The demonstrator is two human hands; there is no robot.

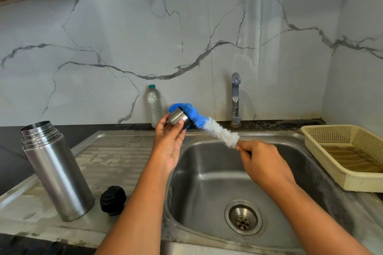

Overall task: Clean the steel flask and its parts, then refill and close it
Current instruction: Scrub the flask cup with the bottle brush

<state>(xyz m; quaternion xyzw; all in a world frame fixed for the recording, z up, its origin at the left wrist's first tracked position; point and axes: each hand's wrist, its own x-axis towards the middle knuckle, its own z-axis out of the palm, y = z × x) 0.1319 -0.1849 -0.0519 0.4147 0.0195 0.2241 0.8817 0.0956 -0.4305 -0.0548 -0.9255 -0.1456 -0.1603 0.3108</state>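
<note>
Left hand [169, 147] pinches the steel flask cup [178, 119] over the far-left edge of the sink [209, 172], thumb on the near wall, fingers wrapped behind. The cup lies tilted, its mouth turned to the right, toward the brush. Right hand [262, 163] is closed around the handle of the bottle brush [209, 125], gripping just below the bristles; the blue tip is at or inside the cup mouth, white bristles trailing back to the hand. Can't tell how deep the tip sits.

Steel flask body [56, 172] stands upright and open on the drainboard [116, 155], near left. Black stopper [113, 200] lies just right of its base, apart from it. Plastic water bottle [154, 105] stands at the far wall, the tap [235, 99] to its right, a cream basket [344, 155] right of the sink.

Handling, my read:
- Cup: thin-wall steel, light, rigid, won't break if dropped, but likely slick when wet. A pinch across the side wall works; keep the fingers clear of the rim so the brush gets in.
- Brush: soft bristles, a core that looks bendy. A grip close to the bristles gives control.
- Flask body: heavier, tall, tips easily. Take it round the middle with a full-hand wrap, not at the threaded neck.
- Stopper: small plastic, easy two-finger pickup.
</note>
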